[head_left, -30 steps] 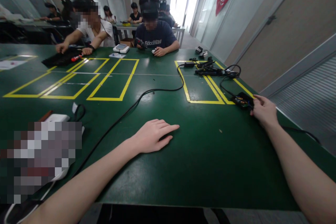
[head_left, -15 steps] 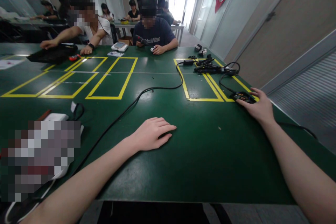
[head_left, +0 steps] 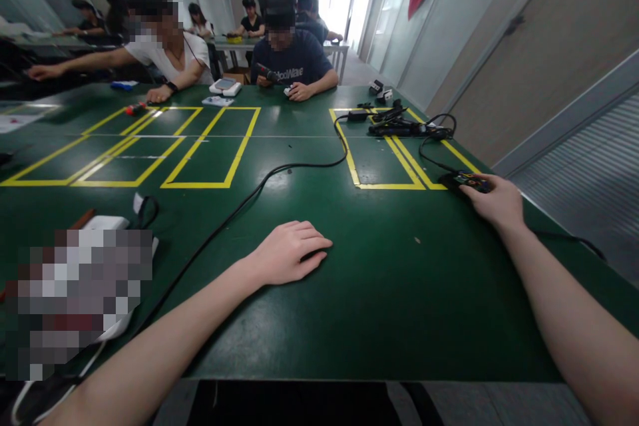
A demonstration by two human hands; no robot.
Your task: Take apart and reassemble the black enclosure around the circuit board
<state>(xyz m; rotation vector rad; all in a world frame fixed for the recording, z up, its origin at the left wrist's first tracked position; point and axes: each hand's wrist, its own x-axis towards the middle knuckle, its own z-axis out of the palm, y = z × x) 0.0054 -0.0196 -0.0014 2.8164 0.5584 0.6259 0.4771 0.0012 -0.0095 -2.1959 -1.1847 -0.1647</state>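
My left hand (head_left: 293, 253) lies palm down on the green table (head_left: 359, 306) with its fingers stretched out, holding nothing. Far to the right, the thumb and fingers of my right hand (head_left: 500, 203) close around a small flat black object with coloured markings (head_left: 473, 180). Its exact kind is too small to tell, and my fingers cover its right end. It is at the table's right side, by the yellow tape. A thin black cable (head_left: 434, 158) runs up to it from a bundle of black gear (head_left: 399, 125) behind.
A long black cable (head_left: 272, 173) crosses the table from the lower left to a black box (head_left: 357, 116). Yellow tape (head_left: 219, 184) marks rectangles. A blurred-out item (head_left: 80, 293) lies at left. Across the table, one person (head_left: 294, 56) handles small parts; another (head_left: 170, 46) reaches left.
My right hand has drawn its fingers in around the black object, and the object has shifted slightly right. The left hand stays put. Across the table, a person's arm has stretched farther left.
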